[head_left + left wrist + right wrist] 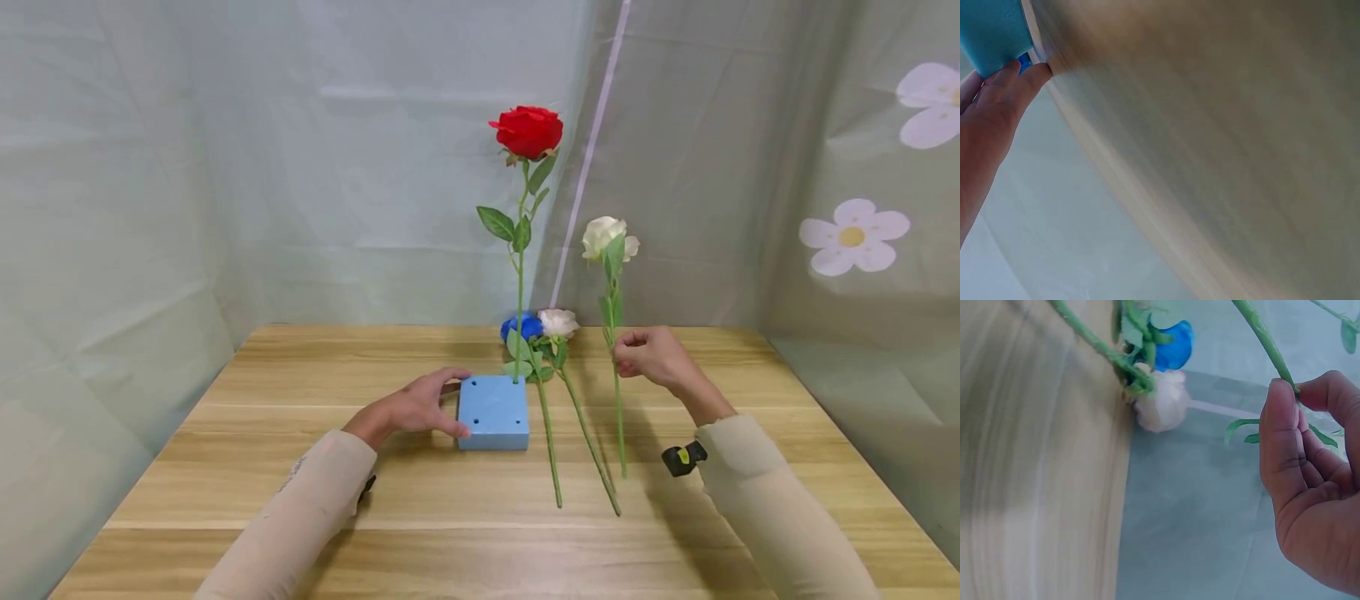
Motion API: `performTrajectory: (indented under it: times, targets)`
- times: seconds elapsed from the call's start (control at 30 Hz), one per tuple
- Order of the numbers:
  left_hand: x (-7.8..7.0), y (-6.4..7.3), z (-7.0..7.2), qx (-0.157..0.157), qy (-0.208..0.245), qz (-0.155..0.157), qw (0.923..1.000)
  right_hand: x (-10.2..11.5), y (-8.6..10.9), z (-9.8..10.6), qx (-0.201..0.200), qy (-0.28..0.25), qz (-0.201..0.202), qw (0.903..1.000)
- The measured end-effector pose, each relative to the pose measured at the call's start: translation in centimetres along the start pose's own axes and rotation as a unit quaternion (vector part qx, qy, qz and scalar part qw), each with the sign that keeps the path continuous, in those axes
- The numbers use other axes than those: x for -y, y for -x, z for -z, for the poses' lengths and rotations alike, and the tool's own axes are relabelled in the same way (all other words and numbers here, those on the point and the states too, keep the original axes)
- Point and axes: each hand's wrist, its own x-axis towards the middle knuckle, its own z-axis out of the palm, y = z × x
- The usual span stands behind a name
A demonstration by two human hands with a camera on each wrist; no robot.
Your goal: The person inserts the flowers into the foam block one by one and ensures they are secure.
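Note:
A light blue square block [492,406] with small holes in its top sits on the wooden table. My left hand [418,405] holds its left side, thumb at the front corner and fingers at the back one. A red artificial rose [527,133] stands upright in the block's back right hole. To the right, my right hand [651,358] pinches the green stem of a white artificial rose [603,237], which hangs nearly upright, bloom on top. In the right wrist view, thumb and index fingertip meet on that stem [1263,340]. The left wrist view shows fingers against the block [994,37].
Between block and right hand, a blue rose [522,327] and a pale rose [558,322] lie on the table [360,492], blooms at the back edge, stems towards the front. Grey cloth walls [390,183] surround the table at the back and sides.

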Motion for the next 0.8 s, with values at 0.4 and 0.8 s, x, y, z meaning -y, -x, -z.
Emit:
performTrajectory:
  times: [0.4,0.8]
  targets:
    - [0.0,0.1,-0.1,0.001,0.007,-0.005,1.0,3.7,-1.0,0.0,-0.02,0.005,0.029,0.9994]
    - [0.0,0.2,-0.1,0.002,0.01,-0.005,0.9999,6.5,-1.4,-0.1,-0.036,0.042,0.045,0.9975]
